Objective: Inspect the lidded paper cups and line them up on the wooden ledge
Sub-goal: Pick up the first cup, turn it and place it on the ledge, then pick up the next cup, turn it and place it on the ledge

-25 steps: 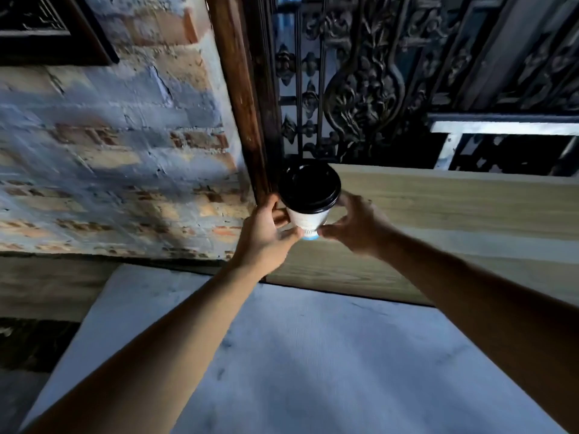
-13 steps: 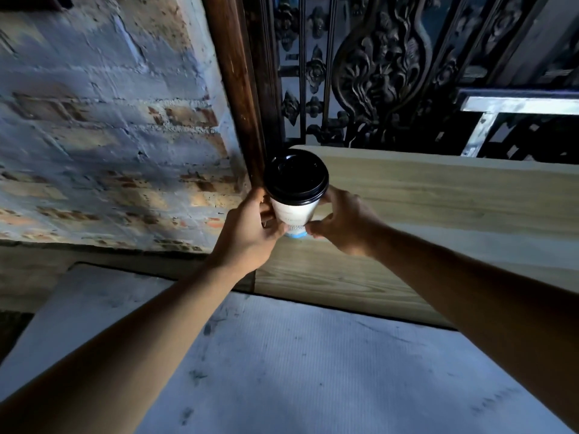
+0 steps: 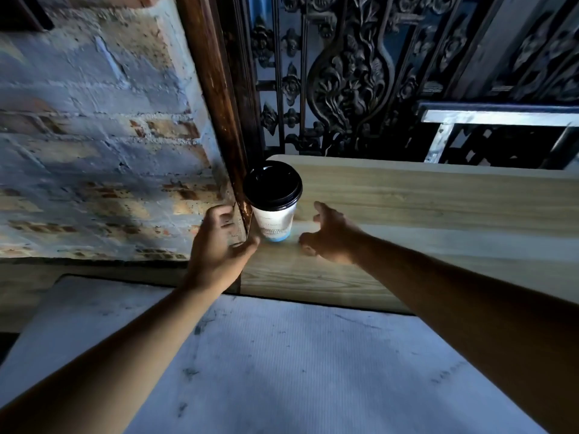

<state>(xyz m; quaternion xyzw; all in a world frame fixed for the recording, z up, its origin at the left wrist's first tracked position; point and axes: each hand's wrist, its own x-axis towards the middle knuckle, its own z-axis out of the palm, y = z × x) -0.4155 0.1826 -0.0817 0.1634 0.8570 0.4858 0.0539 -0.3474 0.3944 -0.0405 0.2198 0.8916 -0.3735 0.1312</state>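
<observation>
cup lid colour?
Black lid on a white paper cup; the head view shows it.

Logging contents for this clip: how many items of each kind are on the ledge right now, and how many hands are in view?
Cups: 1, white paper cup standing at the left end of the ledge
Lids: 1, black lid on that cup
Hands: 2, left hand and right hand, both off the cup
Total: 4
</observation>
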